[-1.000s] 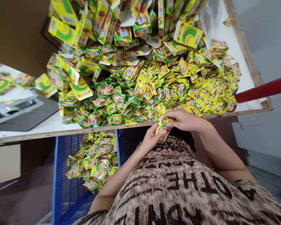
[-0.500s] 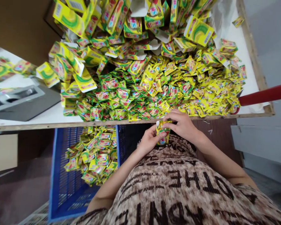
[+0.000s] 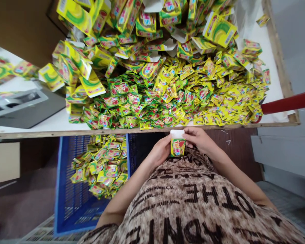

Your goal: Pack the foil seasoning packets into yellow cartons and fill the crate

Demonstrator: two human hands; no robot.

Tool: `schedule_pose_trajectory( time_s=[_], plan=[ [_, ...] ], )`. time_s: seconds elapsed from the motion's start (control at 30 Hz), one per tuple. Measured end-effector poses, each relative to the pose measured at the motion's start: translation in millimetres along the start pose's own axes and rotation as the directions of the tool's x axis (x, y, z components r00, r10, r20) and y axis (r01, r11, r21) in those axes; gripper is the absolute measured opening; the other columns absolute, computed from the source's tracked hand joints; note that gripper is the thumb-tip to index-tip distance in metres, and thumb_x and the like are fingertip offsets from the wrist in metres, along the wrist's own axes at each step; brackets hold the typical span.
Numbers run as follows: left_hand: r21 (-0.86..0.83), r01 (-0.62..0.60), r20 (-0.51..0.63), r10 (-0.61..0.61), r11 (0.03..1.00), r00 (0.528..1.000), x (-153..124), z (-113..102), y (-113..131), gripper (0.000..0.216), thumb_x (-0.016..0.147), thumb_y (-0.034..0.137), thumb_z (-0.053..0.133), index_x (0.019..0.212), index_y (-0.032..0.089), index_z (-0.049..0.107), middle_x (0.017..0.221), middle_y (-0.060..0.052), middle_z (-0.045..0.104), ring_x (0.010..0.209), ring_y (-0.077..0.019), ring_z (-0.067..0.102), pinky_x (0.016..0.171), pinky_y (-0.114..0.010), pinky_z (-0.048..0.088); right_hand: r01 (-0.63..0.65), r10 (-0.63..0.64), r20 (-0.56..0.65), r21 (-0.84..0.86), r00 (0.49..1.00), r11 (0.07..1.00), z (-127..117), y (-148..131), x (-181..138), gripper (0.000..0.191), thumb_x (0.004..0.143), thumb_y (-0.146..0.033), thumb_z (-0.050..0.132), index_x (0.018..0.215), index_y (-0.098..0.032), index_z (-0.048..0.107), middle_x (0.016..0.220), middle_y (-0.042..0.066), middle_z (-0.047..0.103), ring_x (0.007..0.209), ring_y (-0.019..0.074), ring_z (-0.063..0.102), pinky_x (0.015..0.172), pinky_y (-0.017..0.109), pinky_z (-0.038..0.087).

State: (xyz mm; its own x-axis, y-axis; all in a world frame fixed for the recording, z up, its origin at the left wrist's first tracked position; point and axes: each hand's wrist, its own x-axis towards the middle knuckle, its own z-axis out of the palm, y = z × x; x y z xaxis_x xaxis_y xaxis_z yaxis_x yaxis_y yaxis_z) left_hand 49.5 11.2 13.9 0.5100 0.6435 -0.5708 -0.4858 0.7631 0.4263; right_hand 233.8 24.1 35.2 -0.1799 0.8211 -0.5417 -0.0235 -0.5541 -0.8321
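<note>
Head camera: left hand (image 3: 161, 149) and right hand (image 3: 199, 139) together, pinching one small carton (image 3: 178, 147) by its sides.
Carton: between the hands, white flap showing.
Sachets (image 3: 165, 98): heaped on the table (image 3: 51, 126) beyond the hands.
Blue crate (image 3: 75, 200): left of the hands.

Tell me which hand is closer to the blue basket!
Left. The left hand is just right of the blue basket; the right hand is farther right, across the small box.

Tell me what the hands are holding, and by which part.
A small yellow-green box: left hand on its left side, right hand at its upper right edge.
</note>
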Motion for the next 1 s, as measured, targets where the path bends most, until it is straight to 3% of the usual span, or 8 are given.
schedule_pose_trajectory(
  time_s=[0.07, 0.13, 0.27, 0.4, 0.6, 0.73, 1.0],
  plan=[
    [0.021, 0.040, 0.017, -0.040, 0.999, 0.999, 3, 0, 4, 0.042, 0.072, 0.030, 0.077, 0.109, 0.012, 0.070, 0.101, -0.011, 0.074, 0.092, -0.0235, 0.069, 0.087, -0.035, 0.052, -0.094, 0.092, 0.030, 0.066, 0.995, 0.993, 5, 6, 1, 0.024, 0.068, -0.032, 0.075, 0.085, -0.019, 0.065, 0.067, -0.005, 0.058, 0.042, 0.0045, 0.043, 0.034, 0.017, 0.027],
    [0.059, 0.013, -0.031, -0.011, 0.998, 0.999, 7, -2, 7, 0.038, 0.065, 0.022, 0.080, 0.101, 0.012, 0.072, 0.094, -0.009, 0.075, 0.082, -0.0206, 0.070, 0.080, -0.032, 0.054, -0.069, 0.069, -0.008, 0.046, 0.998, 0.997, 9, 10, 3, 0.021, 0.068, -0.028, 0.074, 0.086, -0.019, 0.068, 0.065, -0.006, 0.059, 0.039, 0.0036, 0.040, 0.032, 0.017, 0.028],
    [0.241, -0.165, -0.163, 0.207, 0.957, 0.965, 13, -7, 7, 0.026, 0.067, 0.027, 0.080, 0.089, 0.015, 0.075, 0.087, -0.006, 0.076, 0.071, -0.0162, 0.068, 0.072, -0.029, 0.056, 0.126, -0.131, -0.082, -0.069, 0.988, 0.990, 10, 12, 5, 0.025, 0.074, -0.034, 0.072, 0.094, -0.020, 0.076, 0.081, 0.001, 0.070, 0.048, 0.0073, 0.052, 0.042, 0.021, 0.047],
    [0.421, -0.257, -0.148, 0.345, 0.870, 0.927, 15, -11, 4, 0.025, 0.070, 0.034, 0.079, 0.089, 0.017, 0.078, 0.095, -0.008, 0.077, 0.085, -0.0210, 0.070, 0.080, -0.033, 0.056, 0.119, -0.121, -0.063, -0.047, 0.991, 0.992, 5, 12, 5, 0.025, 0.076, -0.042, 0.072, 0.086, -0.020, 0.078, 0.082, 0.003, 0.073, 0.056, 0.0106, 0.058, 0.048, 0.024, 0.051],
    [0.486, -0.300, -0.098, 0.392, 0.821, 0.915, 22, -9, 2, 0.026, 0.070, 0.033, 0.079, 0.092, 0.019, 0.077, 0.091, -0.005, 0.076, 0.078, -0.0159, 0.068, 0.077, -0.027, 0.054, 0.080, -0.075, -0.084, 0.054, 0.994, 0.995, 5, 13, 8, 0.030, 0.064, -0.041, 0.082, 0.079, -0.017, 0.074, 0.070, 0.001, 0.069, 0.059, 0.0110, 0.060, 0.048, 0.021, 0.051],
    [0.559, -0.311, -0.067, 0.416, 0.768, 0.907, 24, -10, -1, 0.021, 0.072, 0.032, 0.078, 0.087, 0.018, 0.077, 0.085, -0.004, 0.076, 0.072, -0.0146, 0.066, 0.071, -0.026, 0.052, 0.093, -0.088, -0.118, 0.039, 0.989, 0.995, 4, 16, 7, 0.030, 0.063, -0.043, 0.083, 0.075, -0.017, 0.073, 0.066, 0.000, 0.068, 0.055, 0.0106, 0.059, 0.046, 0.021, 0.050],
    [0.642, -0.301, -0.001, 0.394, 0.705, 0.919, 20, -8, 6, 0.022, 0.074, 0.034, 0.076, 0.091, 0.019, 0.078, 0.089, -0.005, 0.076, 0.078, -0.0182, 0.067, 0.076, -0.029, 0.052, 0.073, -0.078, -0.094, -0.059, 0.992, 0.996, -3, 11, 12, 0.032, 0.060, -0.044, 0.084, 0.067, -0.016, 0.071, 0.058, 0.001, 0.066, 0.045, 0.0107, 0.056, 0.043, 0.023, 0.046]
  ],
)
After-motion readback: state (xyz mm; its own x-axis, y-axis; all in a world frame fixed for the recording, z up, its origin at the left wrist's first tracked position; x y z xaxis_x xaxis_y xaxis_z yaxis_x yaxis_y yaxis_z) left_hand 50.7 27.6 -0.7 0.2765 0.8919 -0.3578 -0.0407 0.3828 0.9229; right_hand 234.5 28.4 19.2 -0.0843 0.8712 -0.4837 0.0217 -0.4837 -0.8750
